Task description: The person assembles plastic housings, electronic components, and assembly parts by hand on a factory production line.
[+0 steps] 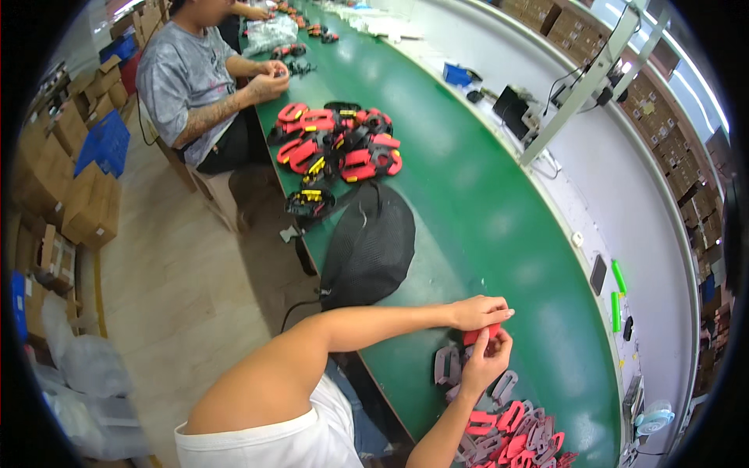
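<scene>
Currently, the left hand [481, 312] and right hand [488, 360] are gripping a red piece [471, 337] between their fingers over the green surface [558, 327], while loose pieces [516, 447] are lying nearby, seemingly undone, and red-black units [318, 121] farther off, apparently finished.

Readable text in my view: none. Brown cartons [90, 204], nine o'clock: small marks, illegible. Grey shirt [173, 78], ten o'clock: faint print, illegible.
</scene>
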Demonstrator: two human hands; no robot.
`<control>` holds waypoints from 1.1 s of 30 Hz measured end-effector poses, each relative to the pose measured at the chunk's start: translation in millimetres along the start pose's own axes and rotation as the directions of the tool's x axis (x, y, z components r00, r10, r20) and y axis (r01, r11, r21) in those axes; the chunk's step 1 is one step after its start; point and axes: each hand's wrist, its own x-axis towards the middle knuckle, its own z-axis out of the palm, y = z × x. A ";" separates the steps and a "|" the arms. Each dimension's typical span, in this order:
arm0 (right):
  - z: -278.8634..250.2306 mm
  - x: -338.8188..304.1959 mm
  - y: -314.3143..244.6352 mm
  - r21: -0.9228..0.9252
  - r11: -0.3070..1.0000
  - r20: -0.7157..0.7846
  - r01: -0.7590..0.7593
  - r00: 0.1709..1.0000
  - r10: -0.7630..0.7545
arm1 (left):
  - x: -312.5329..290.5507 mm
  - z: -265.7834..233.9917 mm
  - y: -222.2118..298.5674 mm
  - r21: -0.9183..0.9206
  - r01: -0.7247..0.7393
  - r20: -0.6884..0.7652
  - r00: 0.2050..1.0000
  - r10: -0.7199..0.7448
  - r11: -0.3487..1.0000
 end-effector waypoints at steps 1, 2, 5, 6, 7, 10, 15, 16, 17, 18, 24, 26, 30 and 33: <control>-3.3 1.4 10.1 0.041 0.999 -0.018 -0.006 1.000 0.007 | 2.1 -8.6 8.8 0.207 0.045 -0.049 0.998 -0.035 0.977; -4.7 2.5 17.1 0.085 0.996 -0.026 -0.020 0.999 0.023 | 0.8 -24.2 25.4 0.254 -0.056 -0.134 0.987 0.093 0.966; -7.1 3.6 3.5 0.189 0.982 -0.027 -0.006 1.000 0.011 | 4.3 -120.2 80.7 0.199 -0.347 -0.406 0.822 0.400 0.916; -9.6 5.8 2.0 0.184 0.983 -0.029 -0.006 1.000 0.012 | 5.6 -163.2 106.8 0.196 -0.442 -0.464 0.744 0.480 0.875; -10.1 7.4 2.6 0.193 0.981 -0.039 0.015 0.999 -0.008 | 3.3 -218.4 137.6 0.127 -0.368 -0.592 0.717 0.368 0.921; -4.7 8.1 -7.5 0.232 0.973 -0.029 0.015 1.000 -0.008 | -33.5 -353.4 192.7 -0.002 -0.195 -0.929 0.364 0.071 0.981; -6.5 9.9 2.1 0.169 0.986 -0.026 0.015 1.000 -0.011 | -46.7 -378.5 196.3 0.140 -0.034 -0.978 0.153 0.143 0.990; -6.2 9.1 1.1 0.164 0.986 -0.019 0.010 1.000 -0.007 | -46.6 -374.9 195.1 0.098 -0.078 -0.978 0.176 0.111 0.992; -5.7 8.9 0.2 0.159 0.987 -0.012 0.006 1.000 -0.004 | -46.3 -369.4 190.2 0.149 -0.054 -0.963 0.220 0.158 0.987; -4.2 9.9 4.0 0.161 0.987 -0.013 0.014 1.000 -0.012 | -34.7 -358.2 185.0 0.389 -0.033 -0.919 0.049 0.390 0.921; -1.4 7.2 9.7 0.111 0.993 0.000 0.030 1.000 -0.030 | -16.4 -360.5 175.4 0.570 0.170 -0.821 0.169 0.546 0.804; -6.1 6.0 13.5 0.122 0.992 -0.002 0.019 1.000 -0.019 | -2.5 -310.3 162.1 0.634 0.155 -0.743 0.390 0.543 0.757; -4.0 7.6 13.1 0.109 0.994 0.016 0.023 1.000 -0.025 | -1.8 -192.6 104.3 0.579 -0.042 -0.470 0.799 0.376 0.814; -0.5 5.7 15.1 0.133 0.991 0.054 0.011 0.998 -0.019 | -4.9 -106.9 61.5 0.519 -0.001 -0.333 0.921 0.204 0.854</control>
